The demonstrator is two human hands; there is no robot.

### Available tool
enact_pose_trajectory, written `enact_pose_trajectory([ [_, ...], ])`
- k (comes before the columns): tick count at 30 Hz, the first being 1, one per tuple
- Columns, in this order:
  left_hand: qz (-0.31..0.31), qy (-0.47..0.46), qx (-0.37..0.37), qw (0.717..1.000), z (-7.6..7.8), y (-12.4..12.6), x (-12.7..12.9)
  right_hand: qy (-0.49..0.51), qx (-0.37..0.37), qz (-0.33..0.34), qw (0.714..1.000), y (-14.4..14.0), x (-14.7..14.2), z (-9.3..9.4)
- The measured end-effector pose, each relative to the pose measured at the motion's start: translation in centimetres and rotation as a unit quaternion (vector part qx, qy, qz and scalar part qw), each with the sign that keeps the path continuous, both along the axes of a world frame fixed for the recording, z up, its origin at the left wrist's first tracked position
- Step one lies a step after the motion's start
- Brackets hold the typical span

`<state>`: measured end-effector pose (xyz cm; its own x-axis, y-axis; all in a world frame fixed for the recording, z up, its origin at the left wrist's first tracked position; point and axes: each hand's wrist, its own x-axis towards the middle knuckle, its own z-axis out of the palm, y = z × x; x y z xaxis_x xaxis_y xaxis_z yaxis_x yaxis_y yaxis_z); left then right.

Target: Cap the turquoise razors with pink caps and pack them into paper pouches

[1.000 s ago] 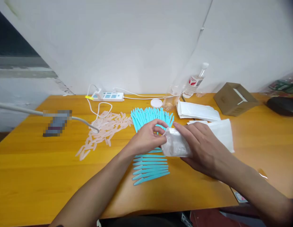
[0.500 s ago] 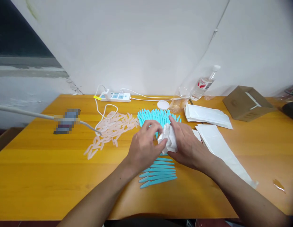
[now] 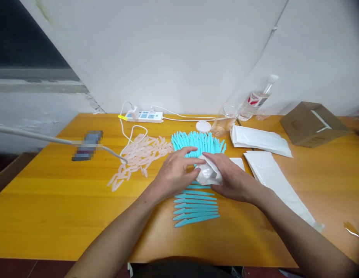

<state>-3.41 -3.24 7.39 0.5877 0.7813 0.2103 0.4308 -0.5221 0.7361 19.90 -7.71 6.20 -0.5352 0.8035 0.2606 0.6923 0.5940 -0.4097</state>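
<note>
Between my hands is a white plastic bag (image 3: 207, 173), crumpled, with its mouth partly spread. My right hand (image 3: 233, 173) wraps round its right side. My left hand (image 3: 178, 170) pinches its left edge between thumb and fingers. Below the bag lies a row of blue plastic knife-shaped pieces (image 3: 197, 211), side by side on the table. Behind my hands is a dense pile of similar blue pieces (image 3: 193, 141). A heap of pale pink pieces (image 3: 141, 152) lies to the left.
White flat bags (image 3: 279, 189) are stacked on the right of the wooden table (image 3: 52, 216). At the back stand a power strip (image 3: 147, 116), a clear bottle (image 3: 256, 101) and a cardboard box (image 3: 309, 125). A phone (image 3: 88, 144) lies at left, with a white cable (image 3: 52, 138) crossing above.
The bag's mouth has opened wider toward the right hand. My left fingers have straightened and closed on the bag's edge. The whole view has shifted slightly.
</note>
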Motion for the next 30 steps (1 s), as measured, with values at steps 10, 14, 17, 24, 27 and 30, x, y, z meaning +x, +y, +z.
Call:
enact_pose_trajectory([
  [10,0.029,0.135,-0.026,0.990,-7.2,-0.7,-4.3,-0.009,-0.045,-0.055,0.997,0.0,0.1,-2.5],
  [14,0.016,0.104,-0.055,0.993,-7.0,-1.0,-4.5,0.003,-0.044,-0.059,0.997,0.1,-0.4,-2.9],
  [17,0.072,0.064,-0.098,0.991,-5.7,-1.8,-7.7,0.009,-0.039,-0.061,0.997,0.3,-0.5,-3.2],
  [24,0.197,0.018,-0.087,0.976,-2.6,-3.9,-12.7,-0.013,-0.034,-0.043,0.998,1.1,-1.4,-4.3],
  [27,0.123,0.020,-0.067,0.990,-3.0,-3.4,-7.4,-0.010,-0.022,-0.015,1.000,1.0,-2.0,-4.5],
  [30,0.033,-0.050,-0.045,0.997,-4.1,-2.6,-2.1,0.007,-0.014,0.009,1.000,0.8,-2.3,-4.7],
])
